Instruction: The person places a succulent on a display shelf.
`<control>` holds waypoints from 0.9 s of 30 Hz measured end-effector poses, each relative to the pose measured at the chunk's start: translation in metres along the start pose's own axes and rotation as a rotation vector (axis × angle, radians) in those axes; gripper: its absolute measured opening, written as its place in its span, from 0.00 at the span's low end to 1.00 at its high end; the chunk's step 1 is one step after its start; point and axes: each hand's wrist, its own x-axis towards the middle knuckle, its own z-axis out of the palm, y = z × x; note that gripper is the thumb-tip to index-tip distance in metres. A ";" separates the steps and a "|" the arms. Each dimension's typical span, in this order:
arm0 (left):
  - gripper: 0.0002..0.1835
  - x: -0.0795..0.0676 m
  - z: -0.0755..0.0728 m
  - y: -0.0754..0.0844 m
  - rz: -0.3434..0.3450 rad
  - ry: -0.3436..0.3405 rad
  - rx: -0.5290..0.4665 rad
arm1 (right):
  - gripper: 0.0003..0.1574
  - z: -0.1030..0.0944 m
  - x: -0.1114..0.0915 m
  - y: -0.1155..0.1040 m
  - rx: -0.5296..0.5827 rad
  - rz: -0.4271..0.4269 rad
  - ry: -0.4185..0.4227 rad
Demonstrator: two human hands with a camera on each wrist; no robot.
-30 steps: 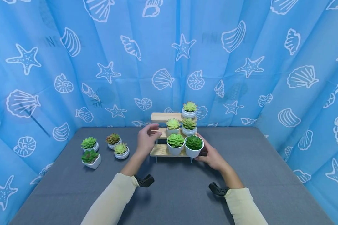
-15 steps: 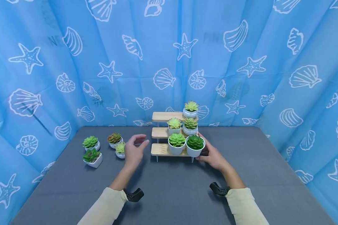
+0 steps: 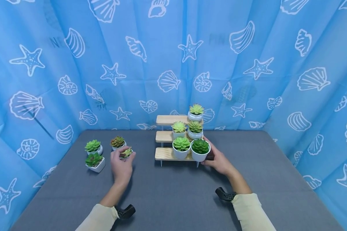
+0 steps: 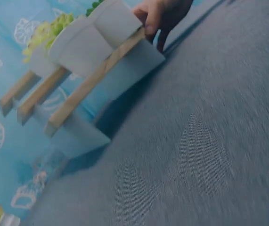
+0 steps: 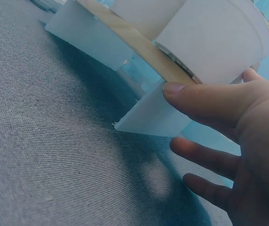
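In the head view my left hand point(image 3: 122, 165) is at a small pale-green succulent point(image 3: 126, 152), with thumb and fingers spread on either side of its mostly hidden pot. My right hand point(image 3: 218, 160) holds the right end of the bottom tier of a three-tier wooden plant stand point(image 3: 163, 154). In the right wrist view its thumb point(image 5: 186, 92) presses the shelf's end, and the index finger passes behind a white pot point(image 5: 214, 42). That pot carries a dark-green succulent point(image 3: 200, 146). Beside it stands a bright-green succulent point(image 3: 181, 144).
Pale-green succulents stand on the middle tier point(image 3: 163, 136) and at the right of the top tier point(image 3: 170, 120). On the left of the grey table point(image 3: 173, 199) are a reddish-brown succulent point(image 3: 117, 141) and two green ones point(image 3: 93, 146). A blue shell-print curtain point(image 3: 173, 57) hangs behind.
My left hand has moved left from beside the stand to the small pale-green succulent. My right hand has stayed at the stand's end.
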 end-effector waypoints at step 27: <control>0.37 0.010 -0.009 -0.024 -0.394 -0.068 0.040 | 0.64 -0.001 0.000 -0.003 0.000 0.035 -0.015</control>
